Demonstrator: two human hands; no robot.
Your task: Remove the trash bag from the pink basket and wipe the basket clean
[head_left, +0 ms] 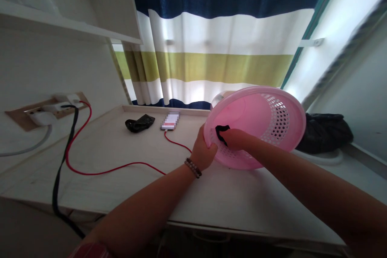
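A pink plastic basket (255, 107) with round holes is tilted on the white desk, its mouth turned toward me. My left hand (204, 151), with a beaded bracelet at the wrist, is closed on the left side of the basket's rim. Inside the basket, my right hand (238, 138) is closed on a small black cloth (223, 132) near the inner left wall. The fingertips of the right hand are partly hidden behind the cloth and the hand itself.
A phone (170, 121) on a red cable (121, 166) lies left of the basket, beside a crumpled black plastic bag (140, 123). Plugs fill a wall socket (45, 113) at left; a black cord (60, 169) hangs over the desk edge. A larger black bag (328, 133) sits at right.
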